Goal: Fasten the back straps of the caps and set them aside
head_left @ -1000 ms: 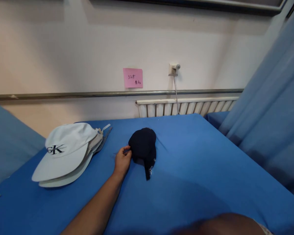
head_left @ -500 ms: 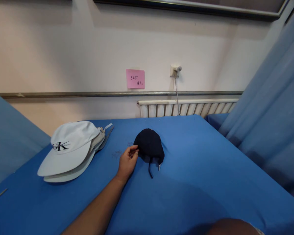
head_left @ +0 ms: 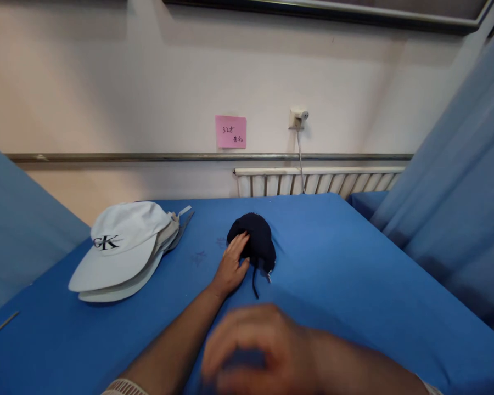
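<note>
A dark navy cap (head_left: 261,236) lies on the blue-covered table, its crown dented on the near left side. My left hand (head_left: 233,266) grips it there, fingers over the fabric and thumb by the lower rim. From the back of the cap a thin dark strap and a small metal buckle hang onto the cover. Close to the camera, my right hand (head_left: 257,345) is smeared by motion; its fingers curve apart from the thumb with blue showing between, and it holds nothing visible.
Several stacked caps (head_left: 125,230), the top one white with black letters, sit at left. A thin stick (head_left: 0,327) lies at the left edge. Behind the blue table cover (head_left: 333,247) are a radiator (head_left: 325,181) and plugged socket (head_left: 298,119). Blue curtains (head_left: 448,181) flank the table.
My left hand has shifted right and farther onto the navy cap, denting its crown. My right hand has swung in from the bottom right. The view has turned slightly left.
</note>
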`<state>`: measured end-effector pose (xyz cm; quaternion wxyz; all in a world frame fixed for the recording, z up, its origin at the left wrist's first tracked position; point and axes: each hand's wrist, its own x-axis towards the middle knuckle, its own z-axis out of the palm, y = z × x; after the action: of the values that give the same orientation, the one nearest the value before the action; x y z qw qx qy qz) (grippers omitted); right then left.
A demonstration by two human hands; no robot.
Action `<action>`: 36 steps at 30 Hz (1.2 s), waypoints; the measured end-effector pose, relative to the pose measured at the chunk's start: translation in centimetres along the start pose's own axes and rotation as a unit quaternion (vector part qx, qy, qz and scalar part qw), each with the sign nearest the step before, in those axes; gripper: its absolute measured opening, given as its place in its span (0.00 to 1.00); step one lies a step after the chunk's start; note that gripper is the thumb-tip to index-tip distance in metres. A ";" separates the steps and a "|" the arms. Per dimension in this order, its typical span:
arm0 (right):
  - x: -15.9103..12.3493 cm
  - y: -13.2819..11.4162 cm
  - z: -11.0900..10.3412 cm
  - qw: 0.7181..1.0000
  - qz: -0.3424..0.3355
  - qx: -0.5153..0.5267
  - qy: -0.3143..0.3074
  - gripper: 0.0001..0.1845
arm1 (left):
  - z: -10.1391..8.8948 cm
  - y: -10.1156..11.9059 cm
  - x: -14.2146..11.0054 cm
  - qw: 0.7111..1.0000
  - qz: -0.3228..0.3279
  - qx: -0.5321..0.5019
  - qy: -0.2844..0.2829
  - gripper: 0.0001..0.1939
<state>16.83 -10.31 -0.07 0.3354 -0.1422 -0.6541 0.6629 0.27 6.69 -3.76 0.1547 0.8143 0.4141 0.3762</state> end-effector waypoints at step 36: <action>2.4 2.8 -15.4 0.879 -0.013 -0.132 0.458 0.12 | -6.6 4.4 -2.3 0.976 -0.121 -0.163 -0.079 0.05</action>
<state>24.04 3.34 -3.81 0.5840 -0.4642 -0.5111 0.4270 -3.03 1.80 1.95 0.3620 0.7491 0.4289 0.3520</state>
